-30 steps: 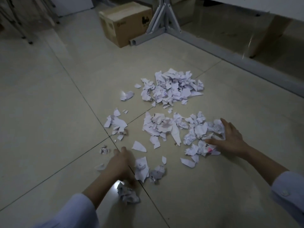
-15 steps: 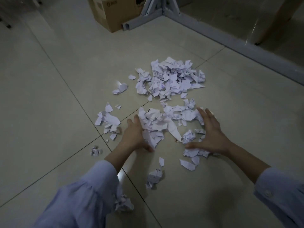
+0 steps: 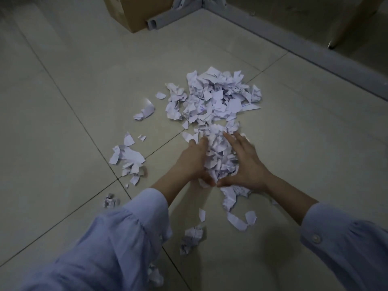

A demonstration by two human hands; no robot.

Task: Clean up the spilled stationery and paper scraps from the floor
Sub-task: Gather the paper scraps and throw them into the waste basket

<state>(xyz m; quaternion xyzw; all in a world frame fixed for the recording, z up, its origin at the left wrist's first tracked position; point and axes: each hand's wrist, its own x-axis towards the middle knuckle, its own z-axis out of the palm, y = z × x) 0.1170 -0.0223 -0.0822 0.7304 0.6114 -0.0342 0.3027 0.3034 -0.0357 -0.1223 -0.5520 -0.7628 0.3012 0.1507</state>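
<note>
The left hand [image 3: 194, 161] and right hand [image 3: 246, 164] press a mound of paper scraps [image 3: 220, 156] between them, fingers nearly straight, thumbs almost meeting, probably to pack a liftable heap. A larger pile [image 3: 218, 99] lies just beyond, and loose bits [image 3: 128, 156] lie to the left. The tiled floor [image 3: 63, 101] is dim; a cardboard box [image 3: 130, 13] and grey metal frame [image 3: 294, 45] stand at its far edge.

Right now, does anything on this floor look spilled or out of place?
Yes. Torn white paper scraps lie spilled over the beige tiled floor: most heaped ahead, strays to the left and crumpled bits near the sleeves. The left hand and right hand press one bundle between them.
</note>
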